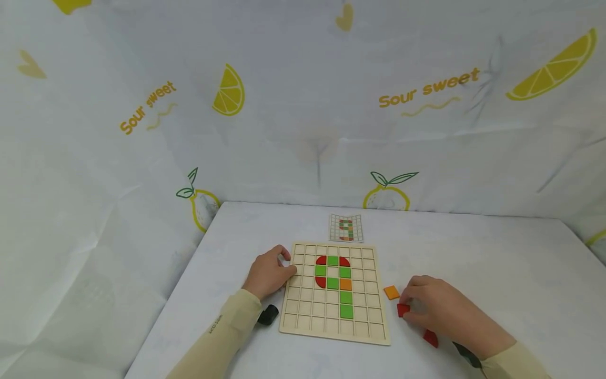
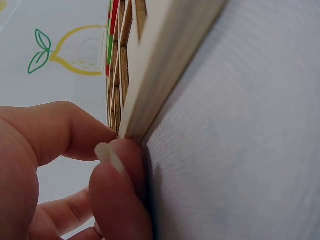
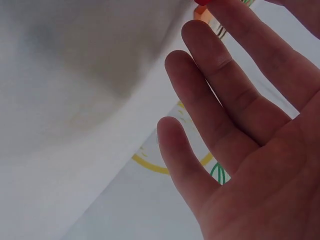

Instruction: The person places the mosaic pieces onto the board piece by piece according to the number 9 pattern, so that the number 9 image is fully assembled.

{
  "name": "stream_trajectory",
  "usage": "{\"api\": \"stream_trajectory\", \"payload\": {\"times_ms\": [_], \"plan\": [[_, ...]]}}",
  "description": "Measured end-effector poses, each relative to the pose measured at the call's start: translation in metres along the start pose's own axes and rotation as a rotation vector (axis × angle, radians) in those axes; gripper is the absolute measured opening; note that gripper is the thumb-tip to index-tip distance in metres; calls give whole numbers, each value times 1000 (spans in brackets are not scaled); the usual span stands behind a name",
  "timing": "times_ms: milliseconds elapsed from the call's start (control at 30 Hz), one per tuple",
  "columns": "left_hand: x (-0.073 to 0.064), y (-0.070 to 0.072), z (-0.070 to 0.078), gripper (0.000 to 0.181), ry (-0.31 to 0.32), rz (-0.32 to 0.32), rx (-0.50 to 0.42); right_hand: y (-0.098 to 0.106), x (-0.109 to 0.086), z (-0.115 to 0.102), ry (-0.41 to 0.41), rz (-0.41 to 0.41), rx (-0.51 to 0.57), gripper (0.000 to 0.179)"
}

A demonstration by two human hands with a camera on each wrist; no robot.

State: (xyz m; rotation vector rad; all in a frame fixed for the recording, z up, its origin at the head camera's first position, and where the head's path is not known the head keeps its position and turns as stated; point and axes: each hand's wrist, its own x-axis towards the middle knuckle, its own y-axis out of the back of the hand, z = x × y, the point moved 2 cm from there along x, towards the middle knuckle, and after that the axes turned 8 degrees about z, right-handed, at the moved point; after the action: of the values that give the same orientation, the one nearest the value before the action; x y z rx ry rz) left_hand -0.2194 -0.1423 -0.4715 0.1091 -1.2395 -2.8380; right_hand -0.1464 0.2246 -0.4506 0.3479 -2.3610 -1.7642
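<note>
My left hand (image 1: 269, 272) is at the left edge of a light wooden grid board (image 1: 310, 308), its thumb and forefinger pinching that edge. In the left wrist view, the fingertips meet the board's side (image 2: 160, 75). Green, red and orange tiles sit in the grid in a shape like a 9. To the right of the board, my right hand (image 1: 437, 305) pinches a red tile (image 1: 403, 309) low over the table. A sliver of this red tile (image 3: 202, 2) appears at the forefinger's tip in the right wrist view; the other fingers are spread loosely.
An orange tile (image 1: 391, 292) lies between board and right hand. Another red tile (image 1: 430, 338) lies below that hand. Behind the board is a printed pattern card (image 1: 346, 228) with a similar shape. A black object (image 1: 268, 315) is by the left wrist. Lemon-printed white sheeting (image 1: 284, 158) stands behind.
</note>
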Motion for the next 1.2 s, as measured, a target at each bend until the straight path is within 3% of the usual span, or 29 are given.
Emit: {"api": "stream_trajectory", "payload": {"times_ms": [300, 733, 1200], "plan": [[-1, 1, 1, 23, 5, 4, -2, 4, 5, -17, 54, 24, 13, 19], [2, 0, -2, 24, -13, -4, -7, -2, 20, -56, 226, 24, 67, 16], [2, 1, -1, 24, -22, -9, -18, -14, 20, -98, 434, 111, 36, 16]]}}
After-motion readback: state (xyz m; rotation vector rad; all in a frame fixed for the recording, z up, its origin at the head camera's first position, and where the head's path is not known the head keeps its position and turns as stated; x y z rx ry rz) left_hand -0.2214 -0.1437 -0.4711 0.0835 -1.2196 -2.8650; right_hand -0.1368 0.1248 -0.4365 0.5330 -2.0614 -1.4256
